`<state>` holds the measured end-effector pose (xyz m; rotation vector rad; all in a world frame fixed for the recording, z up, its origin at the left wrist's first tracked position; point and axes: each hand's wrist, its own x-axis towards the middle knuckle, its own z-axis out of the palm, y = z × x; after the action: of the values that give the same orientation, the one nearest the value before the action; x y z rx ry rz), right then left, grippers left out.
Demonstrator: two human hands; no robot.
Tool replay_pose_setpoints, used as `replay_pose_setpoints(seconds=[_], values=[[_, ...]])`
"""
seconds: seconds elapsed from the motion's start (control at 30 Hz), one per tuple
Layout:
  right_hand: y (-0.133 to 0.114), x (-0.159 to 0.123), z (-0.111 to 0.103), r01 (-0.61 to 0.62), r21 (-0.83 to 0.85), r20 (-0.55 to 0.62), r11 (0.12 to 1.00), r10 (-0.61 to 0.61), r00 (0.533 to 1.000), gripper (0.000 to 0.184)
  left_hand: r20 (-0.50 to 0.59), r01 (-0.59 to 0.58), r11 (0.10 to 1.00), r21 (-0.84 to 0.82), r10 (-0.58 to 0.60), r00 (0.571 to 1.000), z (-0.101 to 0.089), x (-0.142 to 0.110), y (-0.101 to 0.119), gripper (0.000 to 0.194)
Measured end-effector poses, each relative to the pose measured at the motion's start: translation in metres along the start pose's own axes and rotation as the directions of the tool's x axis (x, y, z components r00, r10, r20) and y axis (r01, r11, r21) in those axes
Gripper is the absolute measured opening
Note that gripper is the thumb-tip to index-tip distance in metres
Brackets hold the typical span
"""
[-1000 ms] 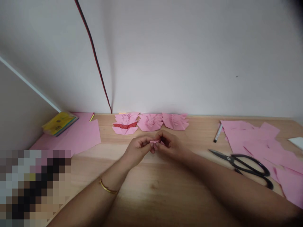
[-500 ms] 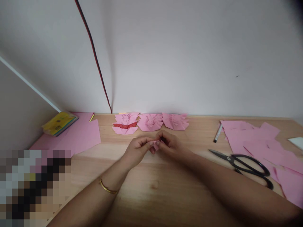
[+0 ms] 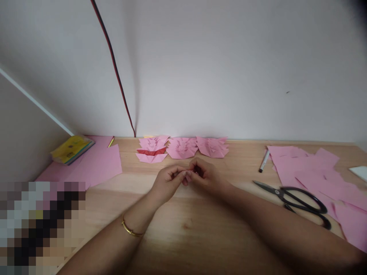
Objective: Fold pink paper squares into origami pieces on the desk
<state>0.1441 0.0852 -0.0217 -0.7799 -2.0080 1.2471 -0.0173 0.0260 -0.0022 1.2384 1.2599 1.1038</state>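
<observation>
My left hand [image 3: 171,181] and my right hand [image 3: 204,174] meet over the middle of the wooden table, thumbs touching. Both are closed on a small piece of pink paper [image 3: 189,171], mostly covered by the fingers, so its folded shape cannot be made out. Just beyond the hands, along the wall, folded pink paper pieces lie in three stacked groups: a left one [image 3: 151,157] with a red layer in it, a middle one [image 3: 182,148] and a right one [image 3: 212,147].
Black-handled scissors [image 3: 286,194] lie right of my right forearm, near a marker [image 3: 264,160] and loose pink sheets [image 3: 295,164]. At left, a yellow packet [image 3: 71,149] rests on large pink paper [image 3: 106,168] by a short yellow pencil-like stick [image 3: 111,142]. A cable [image 3: 114,68] runs down the wall.
My thumbs have come together over the pink paper, so less of it shows than before. The hands have hardly shifted, and everything on the table lies as it did.
</observation>
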Motion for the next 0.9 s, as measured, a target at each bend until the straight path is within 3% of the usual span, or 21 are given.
replay_pose_setpoints(seconds=[0.6, 0.9], values=[[-0.007, -0.003, -0.001, 0.07, -0.112, 0.022, 0.991, -0.068, 0.997, 0.012, -0.04, 0.019, 0.999, 0.041, -0.017, 0.999, 0.002, -0.002, -0.002, 0.024], [-0.013, -0.002, -0.007, -0.014, 0.078, 0.12, 0.997, 0.005, 0.993, 0.021, 0.031, 0.02, 1.0, -0.006, -0.019, 0.999, 0.0, -0.005, 0.004, 0.024]])
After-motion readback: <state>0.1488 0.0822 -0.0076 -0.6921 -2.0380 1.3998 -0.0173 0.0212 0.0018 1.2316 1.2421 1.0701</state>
